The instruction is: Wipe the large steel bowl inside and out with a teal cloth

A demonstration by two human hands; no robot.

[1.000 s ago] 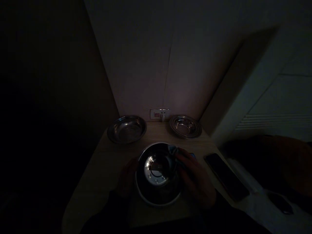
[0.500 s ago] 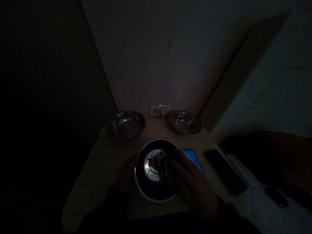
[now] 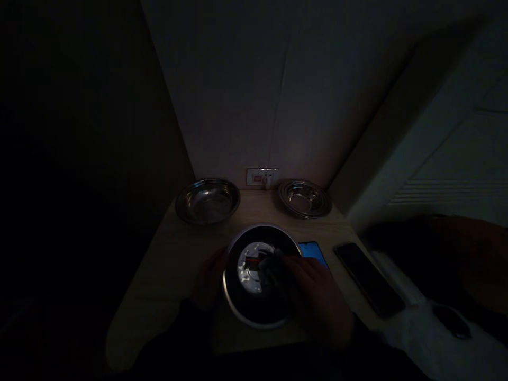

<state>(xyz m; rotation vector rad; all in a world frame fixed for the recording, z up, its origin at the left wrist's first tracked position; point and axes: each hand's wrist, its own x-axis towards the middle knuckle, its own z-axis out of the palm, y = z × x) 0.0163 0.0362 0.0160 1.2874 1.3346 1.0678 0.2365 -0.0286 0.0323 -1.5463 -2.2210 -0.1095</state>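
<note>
A round, shiny metal plate (image 3: 250, 286) with a pale rim is in front of me, its dark inner face catching a bright reflection. My left hand (image 3: 208, 278) is closed at the plate's left rim, most of its fingers lost in shadow. Over the plate's right half is my right hand (image 3: 315, 288), its fingers bunched on a dark, crumpled cloth (image 3: 272, 264) pressed against or just above the inner face. The dim light blurs the cloth's edges.
A wide steel bowl (image 3: 208, 202) stands at the table's back left, stacked steel dishes (image 3: 304, 198) at the back right. Right of the plate lie a lit phone (image 3: 313, 251) and a dark phone (image 3: 369, 278). A wall socket (image 3: 262, 177) with a plug is behind the wooden table (image 3: 159, 270).
My right hand and the cloth have shifted slightly over the plate, and the hand covers more of the lit phone. The left hand stays at the rim. The view has turned a little.
</note>
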